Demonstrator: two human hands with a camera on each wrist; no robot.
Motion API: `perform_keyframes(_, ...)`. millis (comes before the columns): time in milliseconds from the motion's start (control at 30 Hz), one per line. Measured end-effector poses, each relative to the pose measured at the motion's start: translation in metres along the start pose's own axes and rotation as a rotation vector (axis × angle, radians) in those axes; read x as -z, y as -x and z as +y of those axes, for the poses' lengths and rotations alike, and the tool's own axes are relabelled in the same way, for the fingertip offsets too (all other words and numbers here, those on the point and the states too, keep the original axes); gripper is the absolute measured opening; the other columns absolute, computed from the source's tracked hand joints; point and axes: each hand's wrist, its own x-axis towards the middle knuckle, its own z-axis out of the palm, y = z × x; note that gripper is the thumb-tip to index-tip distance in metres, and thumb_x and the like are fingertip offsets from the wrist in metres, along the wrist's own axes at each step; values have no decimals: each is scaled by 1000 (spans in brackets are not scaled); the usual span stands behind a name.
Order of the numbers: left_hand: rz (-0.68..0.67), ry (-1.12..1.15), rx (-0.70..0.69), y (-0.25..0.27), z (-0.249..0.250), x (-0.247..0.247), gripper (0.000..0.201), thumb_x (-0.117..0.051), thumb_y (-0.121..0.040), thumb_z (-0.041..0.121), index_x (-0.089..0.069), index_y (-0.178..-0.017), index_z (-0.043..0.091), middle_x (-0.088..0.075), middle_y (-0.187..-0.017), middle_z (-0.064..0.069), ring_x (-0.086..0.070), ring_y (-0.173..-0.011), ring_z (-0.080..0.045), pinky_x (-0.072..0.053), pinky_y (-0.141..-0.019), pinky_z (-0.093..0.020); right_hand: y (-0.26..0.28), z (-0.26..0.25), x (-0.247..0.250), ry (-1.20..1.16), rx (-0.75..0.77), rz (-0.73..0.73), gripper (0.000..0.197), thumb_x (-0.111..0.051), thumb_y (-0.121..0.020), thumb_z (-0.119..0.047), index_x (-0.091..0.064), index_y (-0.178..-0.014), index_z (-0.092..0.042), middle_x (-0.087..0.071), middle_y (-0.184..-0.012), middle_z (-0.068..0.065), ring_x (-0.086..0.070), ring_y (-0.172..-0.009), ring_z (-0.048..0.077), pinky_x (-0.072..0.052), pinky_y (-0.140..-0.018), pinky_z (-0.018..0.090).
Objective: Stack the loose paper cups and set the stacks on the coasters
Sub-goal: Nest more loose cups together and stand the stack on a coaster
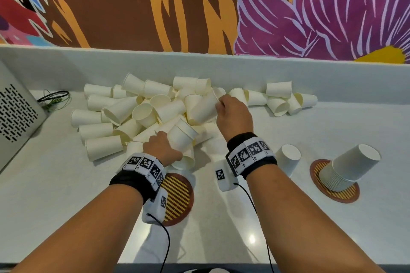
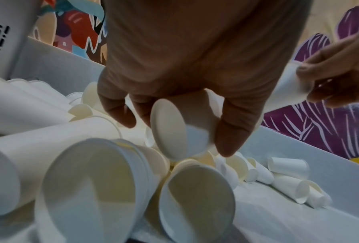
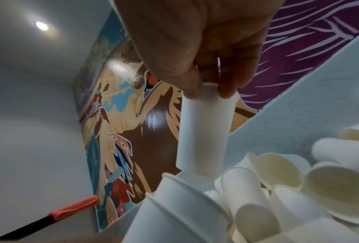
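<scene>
A heap of loose white paper cups (image 1: 142,113) lies on the white counter (image 1: 66,195). My left hand (image 1: 164,144) grips one cup (image 1: 183,136) by its base end at the heap's near edge; in the left wrist view fingers and thumb (image 2: 230,138) curl round that cup (image 2: 174,131). My right hand (image 1: 220,104) pinches the rim of another cup (image 1: 204,111), which hangs mouth-up over the heap (image 3: 205,131). A striped round coaster (image 1: 179,199) lies bare below my left wrist. At the right, a second coaster (image 1: 346,195) carries a leaning upside-down stack (image 1: 348,167).
A single upside-down cup (image 1: 288,158) stands between my right wrist and the loaded coaster. A grey perforated box (image 1: 15,115) and a black cable loop (image 1: 54,95) sit at the left. A low white backsplash (image 1: 221,66) closes the counter's far side; several more cups (image 1: 281,99) lie at the back right.
</scene>
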Motion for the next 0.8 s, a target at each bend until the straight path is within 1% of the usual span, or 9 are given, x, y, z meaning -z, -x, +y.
perform_keyframes(67,9,9,-26,1,1,0,76,-77,-66,38,-41,-126,9,-51,-120,-13,-50,-112,-34,-41,-93,-40,0,-9,2,-36,35,2,20,-43,-98,-27,-59,-96,-15,-63,-88,3,-57,-81,23,-42,-64,31)
perform_keyframes(133,24,43,-56,1,2,1,76,-79,-62,38,-42,-124,11,-53,-116,-11,-53,-108,-33,-44,-91,-42,5,-16,-3,-56,76,-93,21,-44,-98,-24,-61,-98,-13,-65,-88,7,-59,-81,26,-42,-66,31)
perform_keyframes(233,39,106,-69,0,0,5,79,-76,-47,44,-48,-114,14,-57,-106,-7,-58,-97,-31,-51,-85,-46,15,-23,-19,-197,91,-323,24,-45,-96,-12,-64,-112,-12,-68,-103,12,-62,-94,29,-49,-82,36)
perform_keyframes(333,78,154,-53,-4,-11,8,73,-68,-35,51,-56,-99,16,-64,-92,-4,-64,-85,-28,-55,-78,-46,22,-22,-34,-222,39,-319,34,-46,-94,-3,-58,-125,-10,-60,-120,14,-58,-107,29,-46,-95,36)
perform_keyframes(400,98,183,-40,0,-16,13,64,-76,-45,44,-57,-99,15,-64,-93,-5,-64,-87,-29,-55,-81,-45,29,-17,-45,-190,-41,-337,31,-48,-93,-9,-54,-123,-13,-54,-121,11,-56,-107,27,-45,-93,33)
perform_keyframes(467,116,198,-20,3,-21,15,62,-82,-57,34,-54,-107,13,-62,-102,-8,-62,-95,-31,-52,-85,-45,42,-13,-59,-130,-84,-510,33,-54,-91,-20,-47,-124,-18,-48,-123,8,-56,-106,26,-47,-92,37)
perform_keyframes(567,130,205,-28,5,-27,15,71,-83,-57,34,-49,-115,11,-59,-109,-10,-60,-99,-32,-51,-87,-46,63,-12,-79,30,-51,-689,45,-60,-88,-28,-39,-127,-21,-41,-126,8,-56,-106,31,-48,-89,39)
perform_keyframes(667,121,197,-38,7,-32,15,71,-83,-57,34,-49,-115,10,-59,-109,-10,-59,-99,-32,-51,-86,-45,71,-11,-90,96,-40,-617,34,-56,-89,-20,-41,-119,-18,-46,-118,11,-58,-99,35,-50,-83,42)
perform_keyframes(800,96,207,-42,8,-37,16,66,-83,-59,29,-49,-112,10,-58,-103,-8,-59,-94,-29,-52,-82,-41,62,-7,-81,83,-10,-453,13,-46,-92,-10,-48,-104,-9,-52,-104,13,-58,-90,34,-44,-69,36)
